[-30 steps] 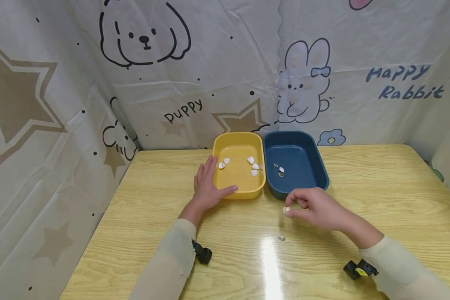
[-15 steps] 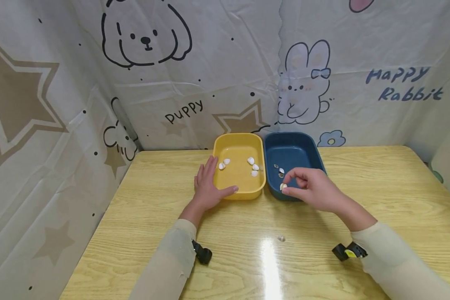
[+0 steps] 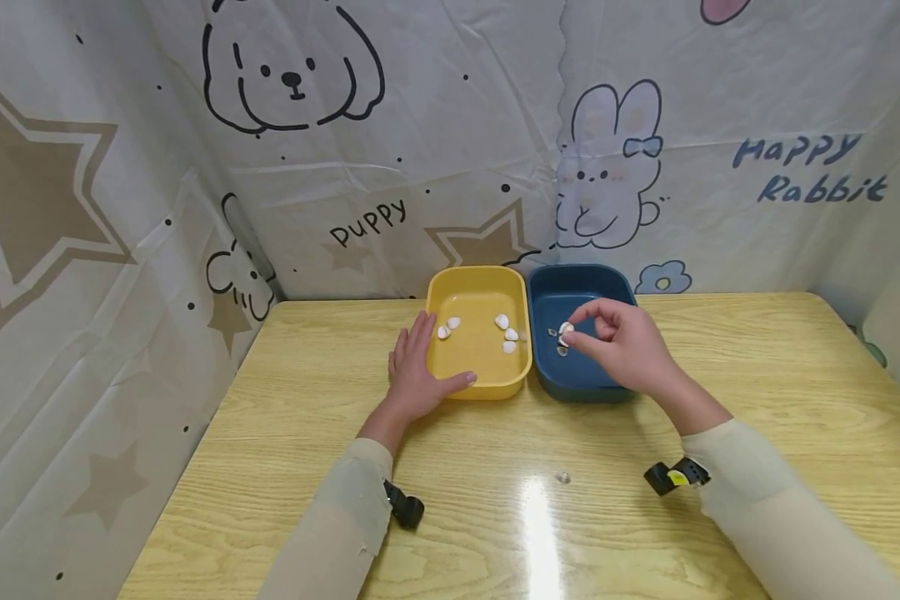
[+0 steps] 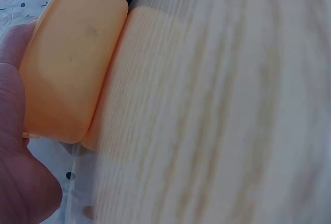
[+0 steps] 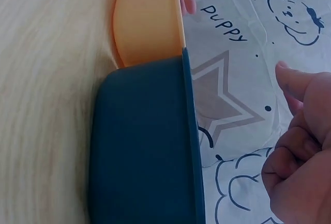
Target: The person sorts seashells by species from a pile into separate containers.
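Note:
Over the blue tub (image 3: 577,285), my right hand (image 3: 628,346) pinches a small whitish seashell (image 3: 567,327) between thumb and fingertips. Just beneath it in this view, small darker shells (image 3: 562,351) lie on the tub floor, partly overlapped by the held one. My left hand (image 3: 416,379) rests against the yellow tub (image 3: 472,367), fingers extended along its left side and thumb at the front rim. Several white shells (image 3: 502,321) lie in that tub, in two groups. The right wrist view shows the right hand (image 5: 302,141) above the blue tub's rim, the shell hidden there.
One small shell (image 3: 563,477) lies on the wooden table (image 3: 307,400) in front of the tubs. Both tubs stand side by side at the table's back edge, against a printed cloth (image 3: 390,167). A black wrist camera (image 3: 675,477) sits on the right sleeve.
My right hand has carried the pinched seashell forward from above the table, past the blue tub's front rim, to over its inside. The left hand stays on the yellow tub.

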### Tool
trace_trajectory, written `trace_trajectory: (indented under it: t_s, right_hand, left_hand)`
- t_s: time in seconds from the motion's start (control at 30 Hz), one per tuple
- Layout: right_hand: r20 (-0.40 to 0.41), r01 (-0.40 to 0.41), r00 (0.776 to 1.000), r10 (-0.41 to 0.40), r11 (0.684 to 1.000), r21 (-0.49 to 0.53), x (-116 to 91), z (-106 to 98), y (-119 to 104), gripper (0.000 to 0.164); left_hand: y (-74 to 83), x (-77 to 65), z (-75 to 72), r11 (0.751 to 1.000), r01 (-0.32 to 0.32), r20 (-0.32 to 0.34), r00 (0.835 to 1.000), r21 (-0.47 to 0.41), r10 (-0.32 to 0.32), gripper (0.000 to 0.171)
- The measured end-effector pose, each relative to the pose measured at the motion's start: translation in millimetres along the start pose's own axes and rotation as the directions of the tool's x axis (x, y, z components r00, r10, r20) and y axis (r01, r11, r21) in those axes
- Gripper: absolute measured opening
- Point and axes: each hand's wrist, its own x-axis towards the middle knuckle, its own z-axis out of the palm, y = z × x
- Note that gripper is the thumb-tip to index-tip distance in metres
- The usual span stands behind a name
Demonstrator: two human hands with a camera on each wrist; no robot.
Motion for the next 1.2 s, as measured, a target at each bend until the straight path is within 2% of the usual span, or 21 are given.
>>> trace_trajectory:
  t_s: [0.1, 0.27, 0.47, 0.63, 0.97, 1.2]
  right_hand:
    - [-0.046, 0.004, 0.999, -0.004, 1.0, 0.002, 7, 1, 0, 0.021]
    - [-0.138, -0.032, 0.99, 0.032, 0.999, 0.002, 17, 6, 2, 0.028]
    - [-0.258, -0.069, 0.964, 0.072, 0.997, 0.023, 26, 16, 7, 0.032]
    - [-0.329, -0.135, 0.934, 0.136, 0.991, 0.028, 32, 23, 14, 0.034]
    - [-0.409, -0.226, 0.888, 0.21, 0.974, 0.009, 45, 31, 25, 0.034]
    - [-0.428, -0.305, 0.86, 0.277, 0.952, 0.002, 47, 35, 36, 0.035]
  left_hand:
    - [-0.2, -0.1, -0.1, 1.0, 0.0, 0.0, 1.0, -0.001, 0.0, 0.115]
    - [-1.5, 0.1, 0.2, 1.0, -0.004, 0.001, 1.0, -0.006, 0.004, 0.116]
    - [-2.3, 0.2, 0.3, 1.0, -0.009, -0.005, 1.0, -0.015, 0.009, 0.116]
    - [-1.7, 0.1, 0.4, 1.0, -0.005, -0.002, 1.0, -0.008, 0.005, 0.116]
    - [-0.3, 0.0, -0.7, 1.0, -0.013, -0.004, 1.0, -0.015, 0.013, 0.115]
    - [-0.6, 0.1, 0.2, 1.0, -0.014, -0.005, 1.0, -0.012, 0.014, 0.115]
